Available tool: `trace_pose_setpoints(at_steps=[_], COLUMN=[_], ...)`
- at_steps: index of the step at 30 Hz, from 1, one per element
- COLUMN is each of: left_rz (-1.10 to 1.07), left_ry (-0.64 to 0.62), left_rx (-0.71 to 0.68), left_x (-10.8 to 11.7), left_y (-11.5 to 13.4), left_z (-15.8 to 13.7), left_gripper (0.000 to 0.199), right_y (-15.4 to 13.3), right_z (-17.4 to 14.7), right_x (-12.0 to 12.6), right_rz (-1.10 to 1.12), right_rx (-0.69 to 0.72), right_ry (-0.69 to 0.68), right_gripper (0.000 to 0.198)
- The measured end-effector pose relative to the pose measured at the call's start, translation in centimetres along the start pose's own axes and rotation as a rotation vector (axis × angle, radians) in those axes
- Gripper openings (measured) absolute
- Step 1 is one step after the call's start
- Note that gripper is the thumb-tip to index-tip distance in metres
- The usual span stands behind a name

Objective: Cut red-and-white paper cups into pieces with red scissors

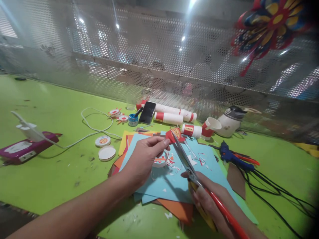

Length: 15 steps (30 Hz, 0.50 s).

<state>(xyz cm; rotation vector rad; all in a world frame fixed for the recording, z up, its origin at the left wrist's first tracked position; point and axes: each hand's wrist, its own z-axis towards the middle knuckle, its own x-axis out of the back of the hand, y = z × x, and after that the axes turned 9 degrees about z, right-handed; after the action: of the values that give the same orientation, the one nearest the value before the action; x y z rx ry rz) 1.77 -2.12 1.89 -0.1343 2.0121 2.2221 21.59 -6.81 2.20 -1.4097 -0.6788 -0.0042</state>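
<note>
My left hand [147,154] pinches a small red paper piece with a gold printed pattern [175,133] between thumb and fingertips. My right hand [206,189] is wrapped round a pair of scissors [185,159]; a red handle and some yellow show at the grip. The blades point up and away, and their tips lie at the red paper. Whether they touch it or are parted, I cannot tell. Below both hands lies a stack of coloured paper with a light blue sheet [164,187] on top, strewn with red and white scraps. A white ring [160,161] sits partly behind my left hand.
Red-and-white paper rolls [168,118], a phone [147,113], a blue paint jar [133,120] and a paper cup [210,128] stand at the back. A glue gun [233,157] with black cords is right; a purple power strip [27,148] and white cable are left.
</note>
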Motion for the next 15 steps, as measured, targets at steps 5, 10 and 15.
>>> trace_pose_setpoints(at_steps=[5, 10, 15], left_rz=[0.004, 0.024, 0.036], left_ry=[-0.030, -0.043, -0.053], left_rx=[-0.002, -0.002, -0.002], left_x=[-0.32, -0.38, -0.32], left_y=[0.08, 0.02, 0.00], left_z=[-0.27, -0.36, -0.39], left_gripper=[0.022, 0.023, 0.025], right_y=[-0.47, -0.84, -0.90], right_z=[-0.38, -0.44, -0.40], right_x=[-0.47, -0.60, -0.68], right_rz=[0.090, 0.038, 0.054], right_rx=[-0.007, -0.017, -0.035], right_ry=[0.025, 0.041, 0.052], right_gripper=[0.045, 0.048, 0.048])
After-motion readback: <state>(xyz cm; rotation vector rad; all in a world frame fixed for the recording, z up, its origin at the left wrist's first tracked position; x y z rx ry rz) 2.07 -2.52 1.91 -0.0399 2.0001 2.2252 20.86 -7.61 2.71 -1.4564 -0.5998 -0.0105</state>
